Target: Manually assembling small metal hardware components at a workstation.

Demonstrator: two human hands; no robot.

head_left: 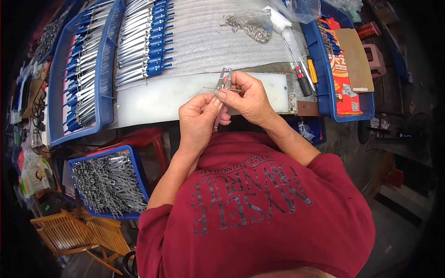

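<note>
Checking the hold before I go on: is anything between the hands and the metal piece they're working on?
Nothing visible. The left hand and right hand both pinch the slim metal piece directly, above the white board. A thin pin sticks out of it to the left. The screwdrivers lie apart, to the right.

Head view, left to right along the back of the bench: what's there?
Blue tray of blue-handled tools → row of blue-handled tools on the foam sheet → clear bag of small metal parts → screwdrivers → blue bin with cardboard → pink stool.
</note>
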